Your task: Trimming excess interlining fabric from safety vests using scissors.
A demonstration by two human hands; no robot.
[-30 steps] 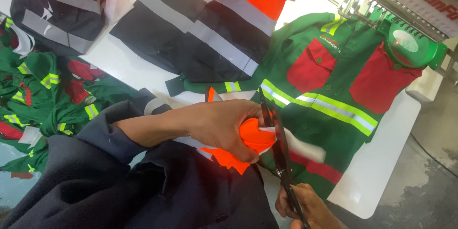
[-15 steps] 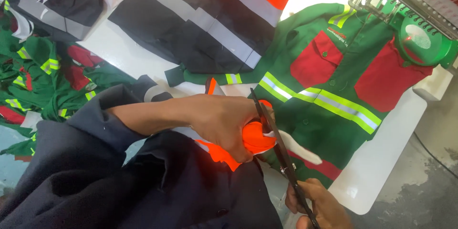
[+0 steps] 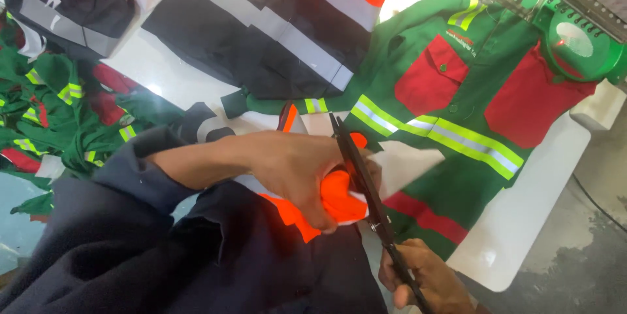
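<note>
My left hand point(image 3: 297, 173) grips a bunched orange piece of fabric point(image 3: 336, 196) on a dark navy garment point(image 3: 261, 268) that lies over my lap side of the table. My right hand point(image 3: 428, 281), low at the frame's bottom, holds black scissors point(image 3: 362, 180). The blades point up and away, running along the right side of the orange fabric and a white backing sheet point(image 3: 398, 167). The blade tips lie close together.
A green and red work jacket point(image 3: 457, 92) with reflective stripes lies on the white table point(image 3: 516, 235), its chest under a green embroidery machine head point(image 3: 575, 39). A navy and orange jacket point(image 3: 281, 20) lies behind. Green garments point(image 3: 59, 105) are piled at left.
The scissors have slid a little further up along the orange fabric. My left hand keeps its grip. The view has shifted slightly.
</note>
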